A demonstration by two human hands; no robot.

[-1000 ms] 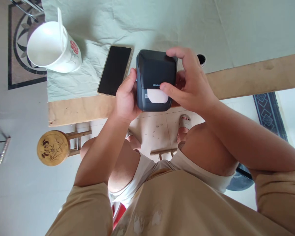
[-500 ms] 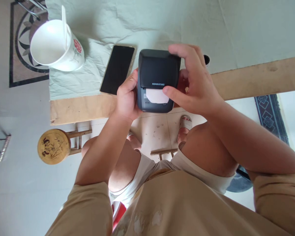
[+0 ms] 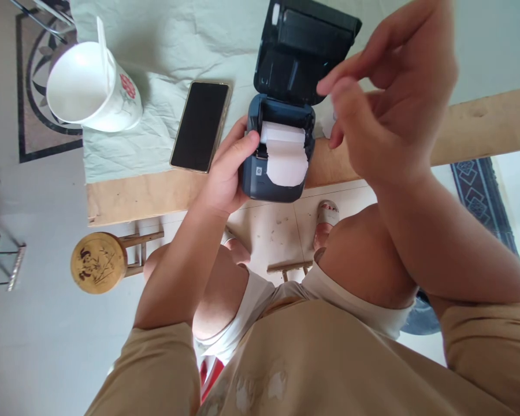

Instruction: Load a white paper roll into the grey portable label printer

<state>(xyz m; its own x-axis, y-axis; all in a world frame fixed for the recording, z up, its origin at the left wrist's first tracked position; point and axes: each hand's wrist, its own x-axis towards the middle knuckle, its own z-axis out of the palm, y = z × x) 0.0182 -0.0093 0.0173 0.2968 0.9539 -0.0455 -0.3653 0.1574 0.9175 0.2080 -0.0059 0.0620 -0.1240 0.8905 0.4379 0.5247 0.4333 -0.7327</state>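
Note:
A dark grey label printer stands at the table's near edge with its lid swung up and back. A white paper roll shows inside, its strip hanging over the front. My left hand grips the printer's left side, thumb on the rim by the roll. My right hand hovers raised to the right of the open lid, fingers loosely bent and apart, holding nothing.
A black phone lies left of the printer on the pale green cloth. A white mug with a red flower stands at far left. The wooden table edge runs across. A round stool is on the floor below.
The printer's lid, shut before, has swung open and the paper roll is exposed. My right hand has left the printer and risen to the right. My left hand still holds the body.

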